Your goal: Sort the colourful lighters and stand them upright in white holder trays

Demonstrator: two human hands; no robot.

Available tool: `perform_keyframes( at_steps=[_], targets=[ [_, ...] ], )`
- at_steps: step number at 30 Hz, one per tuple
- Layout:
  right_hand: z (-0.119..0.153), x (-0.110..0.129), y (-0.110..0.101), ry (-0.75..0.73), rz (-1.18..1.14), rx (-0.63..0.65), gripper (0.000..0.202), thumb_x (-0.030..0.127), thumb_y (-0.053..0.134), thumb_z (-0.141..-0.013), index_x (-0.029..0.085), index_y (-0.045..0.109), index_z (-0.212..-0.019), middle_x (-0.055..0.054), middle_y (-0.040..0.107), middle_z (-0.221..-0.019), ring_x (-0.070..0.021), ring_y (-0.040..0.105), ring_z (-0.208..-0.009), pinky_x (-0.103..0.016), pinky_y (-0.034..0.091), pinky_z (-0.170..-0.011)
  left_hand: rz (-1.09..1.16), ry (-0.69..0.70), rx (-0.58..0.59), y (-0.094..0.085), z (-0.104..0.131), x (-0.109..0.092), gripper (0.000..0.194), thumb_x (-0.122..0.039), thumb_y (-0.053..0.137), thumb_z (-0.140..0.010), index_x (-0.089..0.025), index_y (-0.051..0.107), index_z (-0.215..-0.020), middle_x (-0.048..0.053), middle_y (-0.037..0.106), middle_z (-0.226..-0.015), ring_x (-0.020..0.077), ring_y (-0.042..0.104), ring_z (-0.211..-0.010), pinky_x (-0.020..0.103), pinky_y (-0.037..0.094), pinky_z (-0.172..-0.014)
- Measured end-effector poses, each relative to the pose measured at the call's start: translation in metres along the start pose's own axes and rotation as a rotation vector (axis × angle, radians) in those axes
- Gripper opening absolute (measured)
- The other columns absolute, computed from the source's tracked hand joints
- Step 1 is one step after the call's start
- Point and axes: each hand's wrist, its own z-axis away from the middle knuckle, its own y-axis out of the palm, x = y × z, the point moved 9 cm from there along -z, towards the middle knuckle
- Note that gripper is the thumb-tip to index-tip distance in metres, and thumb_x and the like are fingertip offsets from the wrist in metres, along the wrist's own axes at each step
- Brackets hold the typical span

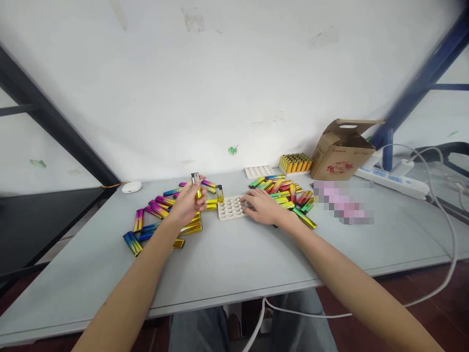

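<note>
A lighter [199, 187] with a metal top and a yellow body stands nearly upright in my left hand [186, 203], fingers closed around it, raised above a loose pile of lighters [157, 208] in purple, blue and yellow. My right hand [262, 205] grips the right side of a white tray [229, 209] with rows of holes, its fingers bent over the edge. One yellow lighter [220, 194] stands upright in the tray's back left corner. Beside my right hand lies a second pile of lighters [293, 195] in green, red and yellow, partly covered by the hand.
Against the wall stand another white tray [259, 171], a tray filled with upright yellow lighters [296, 164] and an open cardboard box [339, 156]. A pixelated pink item [342, 200], a power strip [394, 182] and cables lie right. A white oval device [132, 187] sits far left.
</note>
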Motion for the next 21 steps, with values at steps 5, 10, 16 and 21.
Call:
perform_keyframes(
  at_steps=[5, 10, 16, 21],
  targets=[
    [0.0, 0.0, 0.001, 0.002, -0.001, 0.009, 0.029, 0.032, 0.048, -0.093, 0.015, 0.062, -0.113, -0.011, 0.06, -0.108, -0.0231, 0.053, -0.104, -0.036, 0.035, -0.097, 0.072, -0.11, 0.102, 0.009, 0.004, 0.002, 0.044, -0.059, 0.043, -0.089, -0.018, 0.055, -0.077, -0.004, 0.034, -0.056, 0.008, 0.034, -0.042, 0.02, 0.031, -0.037],
    [0.0, 0.001, 0.0, 0.004, 0.002, 0.002, 0.029, 0.031, 0.048, -0.093, 0.015, 0.062, -0.112, -0.011, 0.06, -0.108, -0.0229, 0.053, -0.104, -0.037, 0.034, -0.097, 0.047, -0.151, 0.136, 0.01, 0.003, 0.007, 0.045, -0.056, 0.034, -0.088, -0.02, 0.041, -0.061, -0.001, 0.035, -0.058, 0.0113, 0.038, -0.047, 0.025, 0.038, -0.042],
    [0.0, 0.0, 0.001, 0.001, 0.002, 0.006, 0.028, 0.029, 0.048, -0.092, 0.016, 0.062, -0.112, -0.011, 0.06, -0.109, -0.023, 0.053, -0.104, -0.037, 0.035, -0.096, -0.038, -0.13, 0.106, 0.007, -0.002, 0.013, 0.036, -0.048, 0.031, -0.088, -0.021, 0.036, -0.064, -0.002, 0.034, -0.06, 0.0114, 0.037, -0.047, 0.025, 0.039, -0.043],
    [0.0, 0.001, 0.0, 0.003, 0.011, 0.007, 0.028, 0.03, 0.048, -0.092, 0.016, 0.062, -0.113, -0.011, 0.061, -0.109, -0.0234, 0.053, -0.103, -0.037, 0.034, -0.097, -0.055, -0.103, 0.069, 0.007, -0.004, 0.015, 0.03, -0.04, 0.033, -0.089, -0.021, 0.036, -0.066, -0.003, 0.034, -0.06, 0.0105, 0.037, -0.047, 0.022, 0.036, -0.043]
  ],
)
